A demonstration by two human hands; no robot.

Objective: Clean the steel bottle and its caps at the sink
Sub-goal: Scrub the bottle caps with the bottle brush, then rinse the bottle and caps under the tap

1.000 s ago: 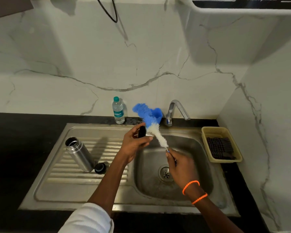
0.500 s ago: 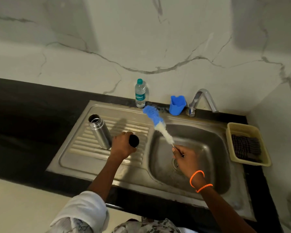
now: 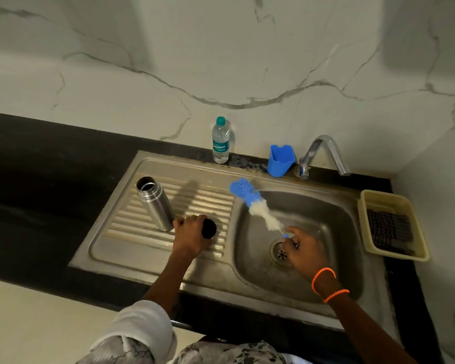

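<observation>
The open steel bottle (image 3: 155, 203) stands upright on the ribbed drainboard (image 3: 142, 248) of the sink. Just right of its base, my left hand (image 3: 189, 236) grips a black cap (image 3: 208, 228) low over the drainboard. Another cap, seen earlier by the bottle, is hidden. My right hand (image 3: 304, 248) holds the thin handle of a bottle brush (image 3: 255, 206) above the sink basin (image 3: 334, 232). The brush's white bristles and blue tip point up and left toward the basin's rim.
A plastic water bottle (image 3: 220, 140), a blue cup (image 3: 281, 160) and the tap (image 3: 323, 153) line the back of the sink. A yellow tray (image 3: 420, 256) with a dark scrubber sits on the black counter at right. The drain (image 3: 281, 252) lies under my right hand.
My left hand carried the black cap from over the basin, away from the brush, down and left to the drainboard beside the bottle. The camera tilted downward. The brush stayed over the basin.
</observation>
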